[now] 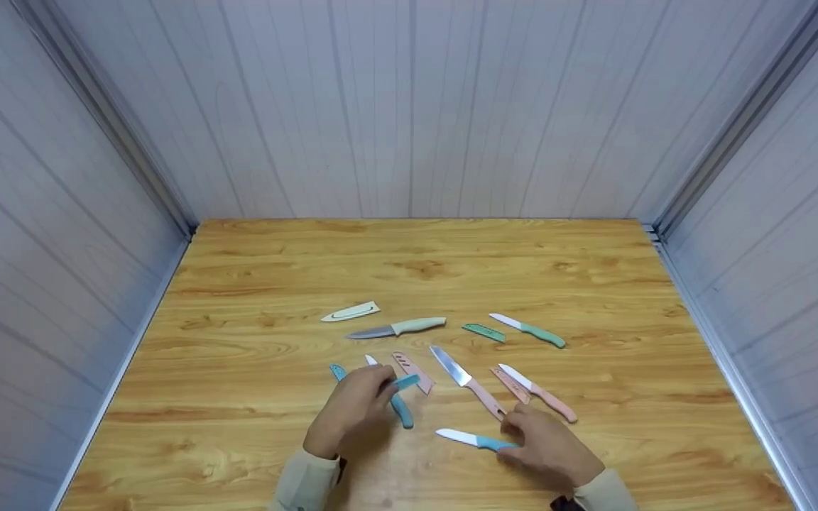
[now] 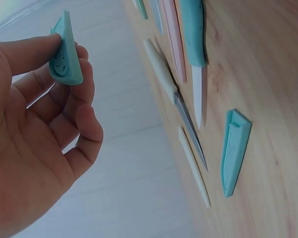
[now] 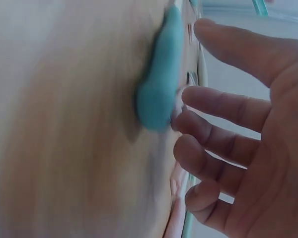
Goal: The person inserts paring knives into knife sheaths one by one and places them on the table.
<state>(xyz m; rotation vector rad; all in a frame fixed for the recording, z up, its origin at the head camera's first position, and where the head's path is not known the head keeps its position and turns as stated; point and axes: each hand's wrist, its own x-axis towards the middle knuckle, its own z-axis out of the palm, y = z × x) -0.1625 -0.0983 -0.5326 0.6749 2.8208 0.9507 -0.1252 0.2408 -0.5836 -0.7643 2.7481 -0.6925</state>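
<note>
On grained wood point(image 1: 451, 270), curved teal sheath point(image 2: 65, 54)

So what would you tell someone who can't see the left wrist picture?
A left hand pinches a small blue knife cover above a wooden table. On the table lie another blue cover and several knives, one with a cream handle.

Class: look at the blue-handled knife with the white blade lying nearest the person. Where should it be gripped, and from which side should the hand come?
Grip the blue-handled knife by its blue handle, coming from the right. It lies flat with the bare white blade pointing left, and the right hand already touches the handle end.
</note>
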